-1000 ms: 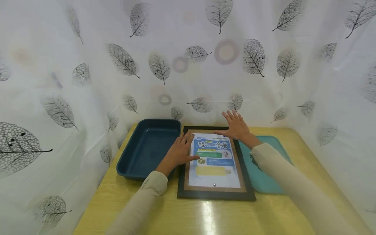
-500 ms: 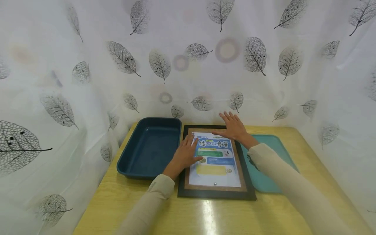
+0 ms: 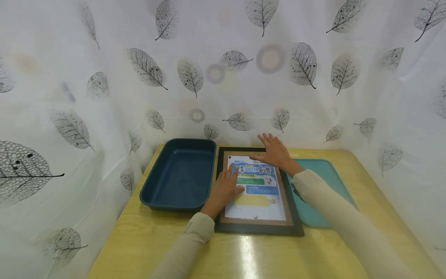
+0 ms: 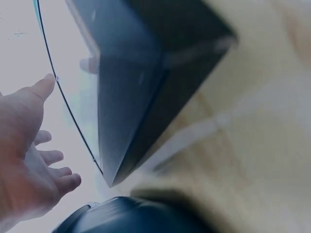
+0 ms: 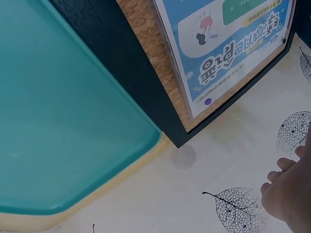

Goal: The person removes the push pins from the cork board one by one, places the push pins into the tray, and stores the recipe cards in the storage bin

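Note:
A dark-framed cork board lies on the table with a printed sheet pinned to it. Coloured text blocks cover the sheet, and a purple pin holds one corner. Over the board's left part is my left hand, fingers spread and holding nothing. My right hand reaches over the far right corner of the board, fingers extended, thumb out to the left. In the left wrist view the left hand is beside the dark frame, its palm showing. The right wrist view shows part of the right hand.
A deep navy-blue tray stands left of the board. On the right, a teal tray lies partly under the right forearm. The yellow wooden table is enclosed by a white curtain with leaf prints.
My left hand has shifted right and slightly nearer, from the board's left edge to over the sheet. The right hand has moved slightly left. Board and trays stay put.

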A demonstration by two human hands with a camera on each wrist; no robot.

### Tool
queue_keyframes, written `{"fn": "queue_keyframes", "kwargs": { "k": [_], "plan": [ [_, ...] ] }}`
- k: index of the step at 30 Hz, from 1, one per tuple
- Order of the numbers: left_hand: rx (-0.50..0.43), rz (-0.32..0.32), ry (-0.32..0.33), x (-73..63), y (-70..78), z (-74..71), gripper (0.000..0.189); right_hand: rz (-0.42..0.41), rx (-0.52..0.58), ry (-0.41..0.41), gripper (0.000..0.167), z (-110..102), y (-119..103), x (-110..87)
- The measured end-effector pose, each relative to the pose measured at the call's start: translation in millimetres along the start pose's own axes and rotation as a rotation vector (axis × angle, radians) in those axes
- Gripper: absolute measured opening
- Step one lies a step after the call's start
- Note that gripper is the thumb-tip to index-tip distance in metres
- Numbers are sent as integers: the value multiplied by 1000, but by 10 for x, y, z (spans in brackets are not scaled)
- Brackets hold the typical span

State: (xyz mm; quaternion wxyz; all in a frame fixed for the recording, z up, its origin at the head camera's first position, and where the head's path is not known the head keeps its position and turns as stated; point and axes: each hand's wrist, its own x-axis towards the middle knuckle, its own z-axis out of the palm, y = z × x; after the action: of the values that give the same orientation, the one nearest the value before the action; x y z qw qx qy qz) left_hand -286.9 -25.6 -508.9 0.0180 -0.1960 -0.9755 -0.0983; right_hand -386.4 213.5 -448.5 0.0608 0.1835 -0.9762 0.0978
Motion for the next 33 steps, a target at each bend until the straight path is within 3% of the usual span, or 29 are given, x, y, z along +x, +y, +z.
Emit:
{"fn": "queue_keyframes", "kwargs": {
  "k": [11, 18, 22, 33],
  "plan": [
    [-83, -76, 6, -47, -59, 171, 87, -4, 10, -2, 105, 159, -59, 63],
    [-152, -125, -39, -27, -119, 227, 91, -8, 15, -19, 105, 191, -83, 89],
    [-168, -129, -62, -24, -154, 245, 88, 3, 12, -37, 106, 216, -124, 99],
    [-129, -87, -20, -49, -154, 229, 86, -11, 26, -41, 105, 363, -146, 149]
  ]
}}
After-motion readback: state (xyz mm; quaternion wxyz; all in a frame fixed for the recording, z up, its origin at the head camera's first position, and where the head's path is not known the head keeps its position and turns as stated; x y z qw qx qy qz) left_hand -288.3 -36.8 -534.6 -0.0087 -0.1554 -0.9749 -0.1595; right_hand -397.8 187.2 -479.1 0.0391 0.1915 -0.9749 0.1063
